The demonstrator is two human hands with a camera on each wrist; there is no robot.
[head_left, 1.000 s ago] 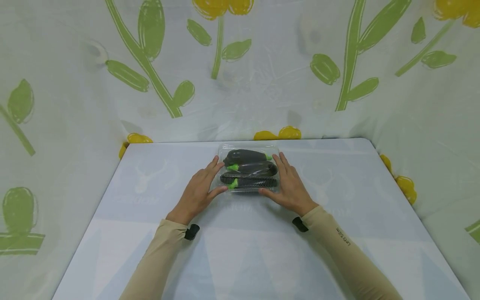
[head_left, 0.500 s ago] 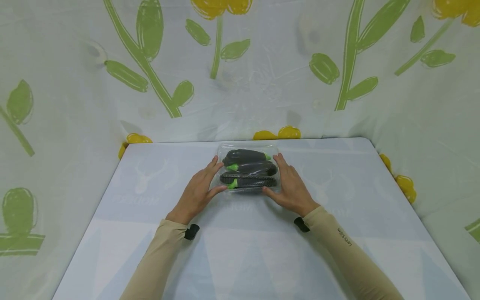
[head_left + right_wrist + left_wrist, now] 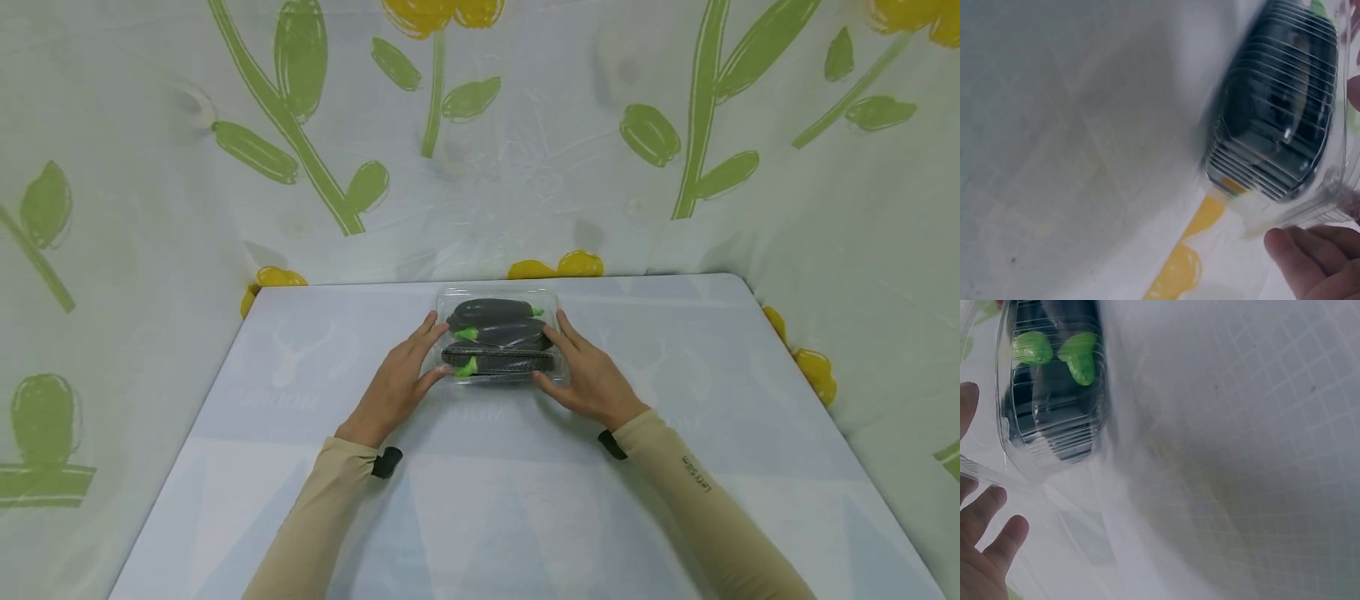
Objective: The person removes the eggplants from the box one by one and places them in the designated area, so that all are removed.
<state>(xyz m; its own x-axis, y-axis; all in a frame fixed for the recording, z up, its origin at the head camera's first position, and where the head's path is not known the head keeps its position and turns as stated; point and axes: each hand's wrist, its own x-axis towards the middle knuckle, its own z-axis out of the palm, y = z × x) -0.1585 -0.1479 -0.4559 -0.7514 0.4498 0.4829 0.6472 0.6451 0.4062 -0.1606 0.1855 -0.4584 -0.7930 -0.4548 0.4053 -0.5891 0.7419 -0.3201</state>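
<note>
A clear plastic clamshell box (image 3: 498,293) lies on the table near its far edge, with several dark eggplants (image 3: 491,312) with green stems inside. My left hand (image 3: 393,383) is at the box's left side, thumb at the near corner and fingers stretched along the edge. On the other side, my right hand (image 3: 596,383) has its thumb by the near right corner and one finger over the lid's right edge. In the left wrist view, spread fingers (image 3: 1007,540) stand beside the ribbed wall. The right wrist view shows fingertips (image 3: 1279,240) by the box's rim.
The white table (image 3: 480,508) has a pale blue pattern. Behind and at both sides hangs a white curtain (image 3: 540,183) printed with green leaves and yellow flowers. A dark wrist camera (image 3: 387,462) sits on the left wrist, another (image 3: 612,445) on the right.
My right hand has shifted slightly to the right, and one of its fingers now lies over the lid's edge. The left hand and the box have hardly moved.
</note>
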